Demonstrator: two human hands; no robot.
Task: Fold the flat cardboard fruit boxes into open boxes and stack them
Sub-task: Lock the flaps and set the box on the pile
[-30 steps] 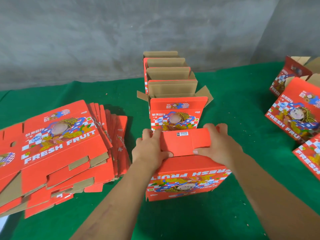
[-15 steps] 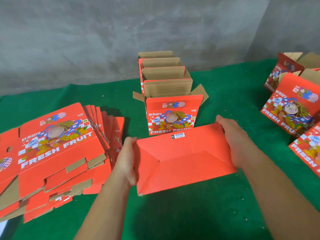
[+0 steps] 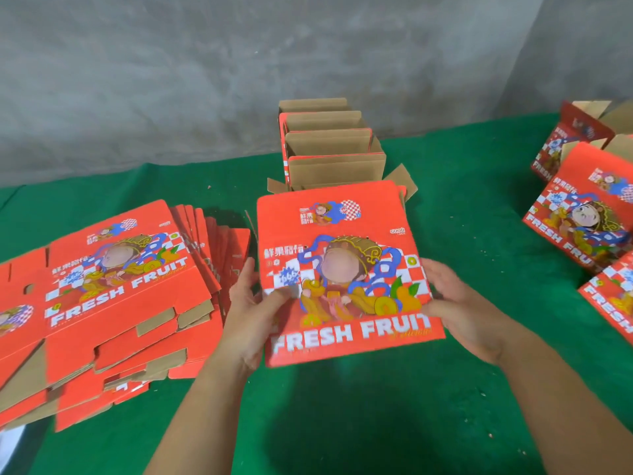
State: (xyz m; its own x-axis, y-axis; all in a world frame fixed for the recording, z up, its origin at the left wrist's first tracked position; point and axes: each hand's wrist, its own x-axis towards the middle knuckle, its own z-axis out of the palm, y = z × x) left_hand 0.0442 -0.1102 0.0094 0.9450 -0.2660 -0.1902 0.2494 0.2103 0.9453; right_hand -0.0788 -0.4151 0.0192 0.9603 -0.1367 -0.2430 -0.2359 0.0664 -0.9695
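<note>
I hold a red "FRESH FRUIT" box [image 3: 346, 269] upright above the green table [image 3: 376, 423], its printed front facing me. My left hand [image 3: 253, 313] grips its left side with the thumb on the printed face. My right hand [image 3: 459, 303] grips its right side, thumb on the front near the lettering. Directly behind it stands a row of folded open boxes [image 3: 329, 149], brown insides showing. A fanned pile of flat unfolded boxes [image 3: 113, 296] lies at the left.
More folded red boxes [image 3: 589, 214] lean together at the right edge of the table. A grey concrete wall [image 3: 239, 63] runs along the back. Bare green cloth lies in front of me and between the row and the right-hand boxes.
The box showed its plain red bottom half a second ago. It has been turned upright, so its printed front faces me, and lifted in front of the row. Both hands shifted to its sides.
</note>
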